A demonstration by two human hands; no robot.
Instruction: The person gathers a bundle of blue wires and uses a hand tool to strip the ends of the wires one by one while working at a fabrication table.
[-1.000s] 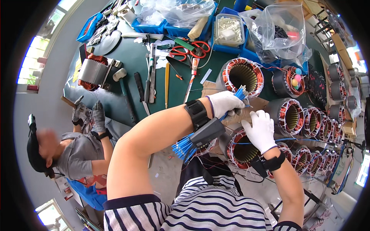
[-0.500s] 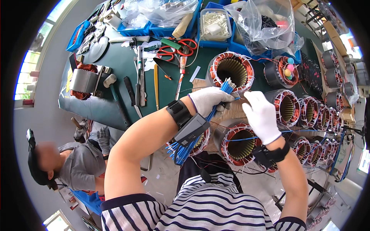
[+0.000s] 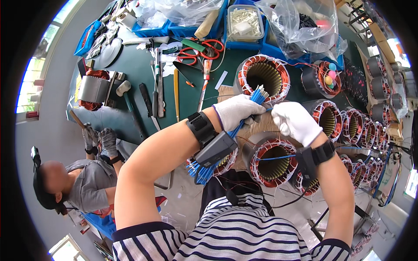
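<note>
Curling in since the earlier frame, the right hand (image 3: 297, 122) bunches beside the blue wires (image 3: 257, 96), pinching one or not I cannot tell, while I see the left hand (image 3: 237, 113) clamped around them near the stator (image 3: 284, 81), so both hands are near the tips.

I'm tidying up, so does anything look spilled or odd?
Two things. Coloured balls cluster at a coil ring on the bench's right, odd since neighbouring rings show none. Pale scraps litter the floor, like spilled offcuts. The blue bundle in the left hand shows no obvious damage.
</note>
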